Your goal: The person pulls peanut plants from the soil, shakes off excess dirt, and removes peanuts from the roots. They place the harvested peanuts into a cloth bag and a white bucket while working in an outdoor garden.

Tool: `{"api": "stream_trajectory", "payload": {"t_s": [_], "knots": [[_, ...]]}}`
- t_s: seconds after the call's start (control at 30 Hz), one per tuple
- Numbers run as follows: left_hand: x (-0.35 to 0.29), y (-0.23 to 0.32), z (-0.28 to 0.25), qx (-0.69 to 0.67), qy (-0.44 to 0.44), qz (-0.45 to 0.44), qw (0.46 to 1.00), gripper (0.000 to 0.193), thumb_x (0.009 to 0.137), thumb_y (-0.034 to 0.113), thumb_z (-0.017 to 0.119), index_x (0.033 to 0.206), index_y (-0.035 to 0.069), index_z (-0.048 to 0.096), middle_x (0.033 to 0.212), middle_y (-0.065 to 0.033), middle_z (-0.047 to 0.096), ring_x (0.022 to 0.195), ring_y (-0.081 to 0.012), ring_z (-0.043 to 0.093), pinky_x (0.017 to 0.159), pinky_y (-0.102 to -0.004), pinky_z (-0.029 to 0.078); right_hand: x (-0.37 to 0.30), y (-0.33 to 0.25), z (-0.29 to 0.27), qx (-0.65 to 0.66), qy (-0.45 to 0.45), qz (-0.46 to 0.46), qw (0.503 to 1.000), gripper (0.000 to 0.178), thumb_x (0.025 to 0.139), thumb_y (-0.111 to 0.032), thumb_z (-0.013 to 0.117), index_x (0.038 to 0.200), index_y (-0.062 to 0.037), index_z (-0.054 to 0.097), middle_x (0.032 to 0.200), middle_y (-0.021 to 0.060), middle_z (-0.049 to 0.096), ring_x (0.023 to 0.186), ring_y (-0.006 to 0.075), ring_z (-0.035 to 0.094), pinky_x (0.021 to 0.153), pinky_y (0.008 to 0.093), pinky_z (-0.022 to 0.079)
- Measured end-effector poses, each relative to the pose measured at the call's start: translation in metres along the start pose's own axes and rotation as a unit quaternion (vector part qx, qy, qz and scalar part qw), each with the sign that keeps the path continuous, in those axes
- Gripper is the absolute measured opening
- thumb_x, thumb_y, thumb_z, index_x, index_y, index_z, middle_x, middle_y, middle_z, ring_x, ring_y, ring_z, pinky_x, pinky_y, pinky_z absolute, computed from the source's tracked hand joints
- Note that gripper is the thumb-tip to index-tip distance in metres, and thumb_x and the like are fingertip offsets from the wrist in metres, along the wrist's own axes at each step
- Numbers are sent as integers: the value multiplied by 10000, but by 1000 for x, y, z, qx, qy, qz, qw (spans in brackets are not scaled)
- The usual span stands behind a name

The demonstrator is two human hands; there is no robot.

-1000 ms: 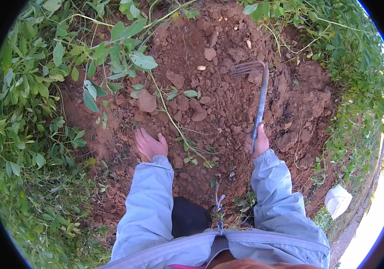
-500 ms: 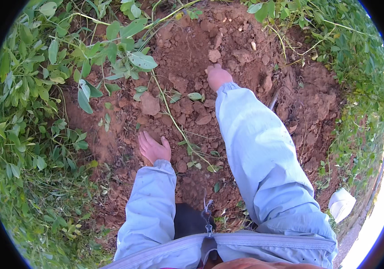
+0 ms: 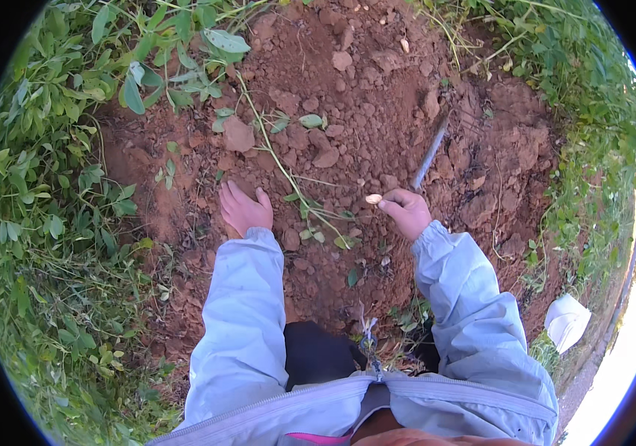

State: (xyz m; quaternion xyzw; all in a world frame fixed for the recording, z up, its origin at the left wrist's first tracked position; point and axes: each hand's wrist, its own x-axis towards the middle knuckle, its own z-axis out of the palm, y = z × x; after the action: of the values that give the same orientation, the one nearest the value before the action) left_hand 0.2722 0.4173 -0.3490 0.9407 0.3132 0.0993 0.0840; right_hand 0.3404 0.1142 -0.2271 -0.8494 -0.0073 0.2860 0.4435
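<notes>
A small pale peanut pod (image 3: 373,199) is pinched between the thumb and fingers of my right hand (image 3: 405,214), held above the dug soil. My left hand (image 3: 246,210) lies palm down on the reddish-brown soil (image 3: 377,104), fingers stretched out and thumb apart. A sliver of something brown shows at its wrist, too covered to make out. Between my hands a cut green stem (image 3: 277,160) with a few leaves lies across the clods. Just beyond my right hand a grey-blue rod (image 3: 429,154) is partly sunk in the soil.
Another pale pod (image 3: 405,45) lies on the soil farther off. Leafy green plants (image 3: 43,171) crowd the left side, and more greenery (image 3: 600,111) grows on the right. A large clod (image 3: 238,134) sits beyond my left hand. Something white (image 3: 567,323) lies at the lower right.
My right hand has drawn back toward me from the far soil, and a peanut pod now shows in its fingers. The rod is more exposed. My left hand stays on the soil.
</notes>
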Motion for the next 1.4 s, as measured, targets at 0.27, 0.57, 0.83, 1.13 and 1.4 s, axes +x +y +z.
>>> {"api": "stream_trajectory", "payload": {"t_s": [0.27,0.57,0.83,1.13,1.4], "knots": [[-6,-4,1,-63,17,10,998,698,759,326,623,1320,15,349,1378,-168,354,1278,-328,332,1031,-519,251,-151,12,-1,141,-13,23,990,219,846,-161,629,989,3,654,835,53,652,761,103,574,697,261,460],[-23,44,-74,-89,-261,415,867,136,843,207,533,890,89,581,884,-153,601,1001,-322,535,909,-501,371,-217,-29,-47,91,-108,6,990,197,856,-150,601,973,0,650,807,51,643,739,112,570,672,273,454],[-127,-73,-173,-163,-323,158,919,200,863,219,528,945,45,581,771,-214,602,723,-408,578,675,-454,462,-234,13,-93,123,-133,-14,983,209,839,-186,619,931,-1,653,748,47,612,708,101,534,655,271,436],[-129,-48,-351,228,-387,-121,885,283,833,217,581,1047,33,605,852,-141,647,829,-303,629,749,-397,490,-183,24,-114,166,-201,-143,955,223,821,-218,629,925,-23,657,734,64,625,685,125,558,642,292,447],[-187,234,-361,-32,-409,308,859,551,807,314,612,1258,42,448,1164,-190,528,1091,-346,503,909,-404,412,-192,31,-124,221,-280,-233,905,241,788,-256,621,921,-59,662,798,126,652,759,244,635,694,328,482]]}}
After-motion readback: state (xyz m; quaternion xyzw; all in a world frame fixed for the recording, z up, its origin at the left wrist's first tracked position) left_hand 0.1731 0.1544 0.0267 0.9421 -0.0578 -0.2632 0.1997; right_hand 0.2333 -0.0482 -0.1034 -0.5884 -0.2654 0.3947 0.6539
